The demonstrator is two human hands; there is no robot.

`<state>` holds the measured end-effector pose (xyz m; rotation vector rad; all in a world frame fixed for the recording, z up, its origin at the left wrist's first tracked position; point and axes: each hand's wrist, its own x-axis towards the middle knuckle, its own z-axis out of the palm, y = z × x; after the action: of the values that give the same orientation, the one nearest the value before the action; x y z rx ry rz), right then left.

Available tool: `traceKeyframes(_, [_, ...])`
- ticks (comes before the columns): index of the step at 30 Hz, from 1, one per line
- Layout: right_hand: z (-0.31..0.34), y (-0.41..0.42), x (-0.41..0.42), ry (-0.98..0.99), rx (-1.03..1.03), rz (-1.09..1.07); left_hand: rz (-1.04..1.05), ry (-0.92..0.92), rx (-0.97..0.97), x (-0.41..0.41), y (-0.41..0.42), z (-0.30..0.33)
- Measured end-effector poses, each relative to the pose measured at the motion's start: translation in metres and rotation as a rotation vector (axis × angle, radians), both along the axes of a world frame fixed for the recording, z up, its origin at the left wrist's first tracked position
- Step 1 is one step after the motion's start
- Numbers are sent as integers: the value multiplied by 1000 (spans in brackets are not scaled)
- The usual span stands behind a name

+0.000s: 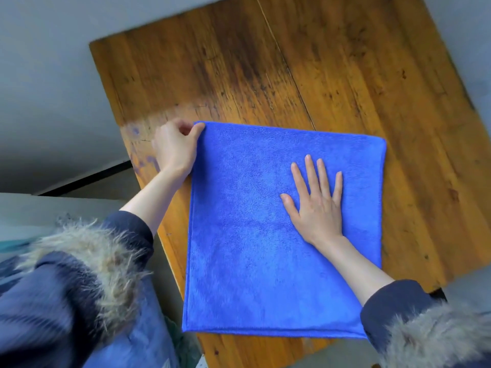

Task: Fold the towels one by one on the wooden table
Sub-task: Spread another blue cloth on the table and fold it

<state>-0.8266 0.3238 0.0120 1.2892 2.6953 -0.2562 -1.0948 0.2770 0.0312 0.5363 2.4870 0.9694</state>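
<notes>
Worn wooden planks make up the surface (pixel 332 75), streaked dark along the grain, with grey floor around its edges. Nearest the camera, dark sleeves with fur cuffs (pixel 87 251) frame the view. A blue towel (pixel 252 261) lies flat on the near part of the surface, folded double, its near edge close to the surface's near edge. The right hand (pixel 317 205) rests palm down on the towel's right half, fingers straight and spread. Farther off, the left hand (pixel 176 148) pinches the towel's far left corner between thumb and curled fingers. Beside that hand the wood shows pale, bluish stains (pixel 138 144).
</notes>
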Motion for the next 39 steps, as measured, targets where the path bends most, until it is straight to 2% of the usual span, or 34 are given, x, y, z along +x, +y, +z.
traceKeyframes(4, [3,2,0,4,-43,3,-45,28,53,6,-7,2])
traceKeyframes(6, [6,1,1,36,-82,-2,-109,104,43,17,-20,3])
traceKeyframes(9, [15,-14,11,164,-119,-35,-202,232,60,51,-50,7])
traceKeyframes(11, [22,-34,24,267,-100,-47,-290,251,120,80,-73,10])
traceKeyframes(15, [30,-79,66,377,0,-50,-566,201,127,141,-123,12])
traceKeyframes(19, [33,-118,120,429,-42,19,-991,195,57,203,-169,9])
traceKeyframes(21, [33,-132,143,397,-51,60,-1100,247,13,226,-184,10])
traceKeyframes(29, [27,-151,173,277,-32,173,-1057,391,-164,257,-201,15])
traceKeyframes(33, [28,-149,168,235,-33,160,-974,328,-212,260,-197,15])
traceKeyframes(39, [29,-147,168,226,10,223,-992,352,-228,262,-196,16])
